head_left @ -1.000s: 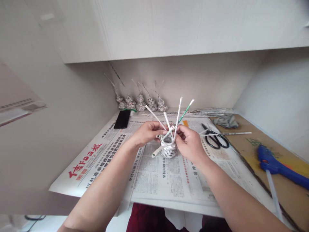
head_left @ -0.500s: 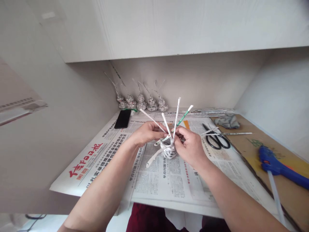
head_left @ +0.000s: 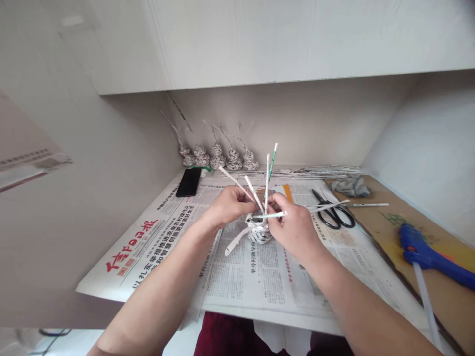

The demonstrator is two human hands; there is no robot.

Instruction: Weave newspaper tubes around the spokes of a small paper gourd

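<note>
A small woven newspaper basket (head_left: 260, 233) sits between my hands, low over the newspaper sheet. Rolled paper strips (head_left: 266, 178) stick up and out from its rim, one with a green stretch (head_left: 273, 162). My left hand (head_left: 232, 205) is closed at the rim's left side, thumb and fingers pinching at the strips. On the right side my right hand (head_left: 287, 217) grips the rim and the base of the upright strips. A short strip (head_left: 274, 215) lies across the front of the opening. One flattened strip (head_left: 237, 241) juts out toward the lower left.
Several woven gourd-shaped pieces (head_left: 217, 157) stand along the back wall, near a black phone (head_left: 188, 182). Rolled paper sticks (head_left: 297, 173) lie behind the newspaper. Scissors (head_left: 334, 212), a grey cloth (head_left: 351, 186) and a blue glue gun (head_left: 426, 254) are to the right. A cabinet overhangs the back.
The green-marked strip has swung from leaning right to nearly upright. The short strip at the opening now points right instead of left. Both hands stay at the rim.
</note>
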